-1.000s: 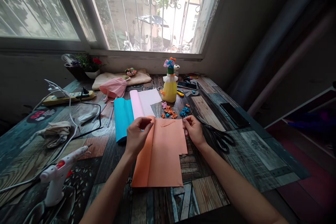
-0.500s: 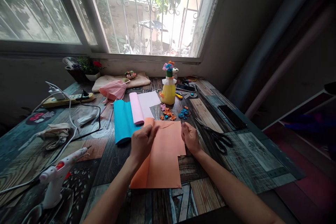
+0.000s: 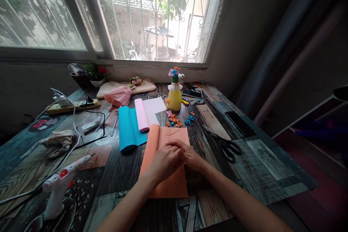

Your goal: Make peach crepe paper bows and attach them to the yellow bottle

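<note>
My left hand and my right hand are closed together above a sheet of orange crepe paper. The right hand's fingers lap over the left. Anything between them is hidden. The paper's left side is rolled up, and a thin orange scrap lies near its far edge. Beyond the sheet are small orange paper bows and blue ones. Black-handled scissors lie partly spread to the right of my hands.
Blue and pink crepe rolls lie at the left. A yellow bottle-shaped figure stands behind the bows. A white glue gun, its cords and a power strip occupy the left side. A phone lies right.
My hands were apart, closed over the two sides of the orange sheet. They have come together over its middle, nearer me. The sheet stays on the table.
</note>
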Demonstrator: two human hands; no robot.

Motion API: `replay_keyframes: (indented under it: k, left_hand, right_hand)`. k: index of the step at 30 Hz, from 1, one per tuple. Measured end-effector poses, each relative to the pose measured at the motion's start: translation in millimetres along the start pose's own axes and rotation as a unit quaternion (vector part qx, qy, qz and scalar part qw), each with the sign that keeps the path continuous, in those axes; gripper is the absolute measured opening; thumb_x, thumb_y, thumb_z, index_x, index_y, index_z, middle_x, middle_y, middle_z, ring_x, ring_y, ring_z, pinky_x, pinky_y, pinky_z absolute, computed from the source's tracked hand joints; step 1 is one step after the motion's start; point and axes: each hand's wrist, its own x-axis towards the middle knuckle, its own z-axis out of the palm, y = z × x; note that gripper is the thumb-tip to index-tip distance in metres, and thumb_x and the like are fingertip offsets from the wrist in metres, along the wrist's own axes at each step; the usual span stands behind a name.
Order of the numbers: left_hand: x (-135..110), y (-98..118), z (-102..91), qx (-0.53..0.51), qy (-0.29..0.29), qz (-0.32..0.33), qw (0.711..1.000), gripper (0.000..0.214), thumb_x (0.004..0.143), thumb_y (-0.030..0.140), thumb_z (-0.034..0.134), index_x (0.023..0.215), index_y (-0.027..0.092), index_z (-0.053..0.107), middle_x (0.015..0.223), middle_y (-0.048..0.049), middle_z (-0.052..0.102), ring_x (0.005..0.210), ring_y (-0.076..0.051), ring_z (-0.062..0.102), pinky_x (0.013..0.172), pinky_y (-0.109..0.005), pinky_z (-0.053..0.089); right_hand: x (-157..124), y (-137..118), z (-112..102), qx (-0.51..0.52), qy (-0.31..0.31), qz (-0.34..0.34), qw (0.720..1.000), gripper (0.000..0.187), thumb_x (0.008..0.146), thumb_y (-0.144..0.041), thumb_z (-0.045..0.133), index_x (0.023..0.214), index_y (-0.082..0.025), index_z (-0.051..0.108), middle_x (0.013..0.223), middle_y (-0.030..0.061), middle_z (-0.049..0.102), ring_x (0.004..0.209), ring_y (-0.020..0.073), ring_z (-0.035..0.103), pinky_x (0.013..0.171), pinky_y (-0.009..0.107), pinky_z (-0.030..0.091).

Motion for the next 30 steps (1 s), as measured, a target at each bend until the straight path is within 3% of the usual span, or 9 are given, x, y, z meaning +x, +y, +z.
replay_keyframes:
  k: [3,8,12,16,19,21,24,27,30]
  left_hand:
    - [-3,2,7.7,-0.001,0.013,0.032,0.999,0.025,0.091,0.017,0.044,0.071,0.016,0.061,0.064,-0.0054,0.069,0.056,-0.017,0.063,0.050,-0.026,0.045]
    - [-4,9,8.4,-0.040,0.007,0.072,0.997,0.022,0.086,0.012,0.044,0.072,0.016,0.060,0.070,-0.0068,0.069,0.065,-0.019,0.064,0.058,-0.029,0.050]
    - [1,10,0.9,-0.049,-0.013,0.093,0.994,0.024,0.090,0.011,0.044,0.072,0.017,0.060,0.072,-0.0053,0.068,0.068,-0.016,0.063,0.067,-0.028,0.051]
    - [2,3,-15.4,-0.053,0.057,0.020,0.997,0.017,0.094,0.020,0.051,0.080,0.018,0.061,0.069,-0.0019,0.067,0.063,-0.012,0.061,0.057,-0.022,0.045]
    - [-2,-9,-30.4,0.002,0.139,-0.058,0.989,0.037,0.096,0.029,0.048,0.062,0.018,0.054,0.052,0.0008,0.056,0.047,-0.011,0.052,0.048,-0.023,0.036]
    - [-3,-18,-37.7,0.055,0.152,-0.122,0.979,0.047,0.097,0.033,0.044,0.052,0.018,0.047,0.044,0.0016,0.048,0.041,-0.010,0.046,0.045,-0.024,0.031]
    - [-2,-29,-39.8,0.077,0.104,-0.208,0.969,0.031,0.095,0.036,0.046,0.079,0.017,0.064,0.065,-0.0034,0.064,0.058,-0.016,0.060,0.054,-0.025,0.042]
    - [0,-35,-33.0,0.055,0.048,-0.213,0.974,0.034,0.094,0.033,0.046,0.122,0.017,0.055,0.109,-0.0120,0.068,0.097,-0.025,0.064,0.079,-0.034,0.051]
    - [0,-35,-26.0,0.051,0.013,-0.213,0.976,0.032,0.093,0.030,0.047,0.119,0.015,0.058,0.114,-0.0140,0.067,0.105,-0.029,0.062,0.087,-0.042,0.050]
  right_hand:
    - [-2,-4,7,0.019,-0.035,0.003,0.999,0.070,0.088,-0.073,0.034,0.118,-0.015,0.057,0.111,0.0110,0.064,0.106,0.0242,0.060,0.096,0.035,0.045]
    - [-5,6,11,0.039,0.037,0.019,0.998,0.057,0.096,-0.062,0.031,0.088,-0.015,0.064,0.082,0.0056,0.063,0.079,0.0189,0.060,0.077,0.031,0.047]
    - [-1,15,12,0.094,0.057,0.052,0.993,0.049,0.095,-0.058,0.038,0.082,-0.017,0.061,0.074,0.0032,0.060,0.070,0.0166,0.057,0.067,0.028,0.047]
    - [5,27,4,0.000,0.183,0.091,0.979,0.041,0.089,-0.059,0.047,0.082,-0.020,0.053,0.061,-0.0038,0.049,0.048,0.0111,0.043,0.046,0.023,0.035]
    - [6,34,-7,-0.077,0.235,0.085,0.965,0.039,0.086,-0.054,0.055,0.070,-0.020,0.047,0.056,-0.0066,0.039,0.048,0.0097,0.036,0.047,0.023,0.029]
    - [5,36,-11,-0.104,0.237,0.079,0.963,0.040,0.088,-0.050,0.054,0.063,-0.020,0.045,0.054,-0.0062,0.037,0.050,0.0103,0.036,0.050,0.023,0.029]
    - [5,37,-9,-0.139,0.219,0.067,0.964,0.032,0.090,-0.040,0.052,0.066,-0.020,0.050,0.056,-0.0049,0.044,0.052,0.0115,0.041,0.053,0.024,0.033]
    - [6,36,-3,-0.169,0.189,0.047,0.966,0.016,0.088,-0.031,0.053,0.079,-0.020,0.059,0.068,-0.0018,0.057,0.060,0.0137,0.052,0.060,0.025,0.040]
    - [5,33,-3,-0.203,0.180,0.032,0.962,0.016,0.089,-0.029,0.052,0.081,-0.020,0.062,0.072,0.0006,0.062,0.067,0.0160,0.057,0.066,0.026,0.043]
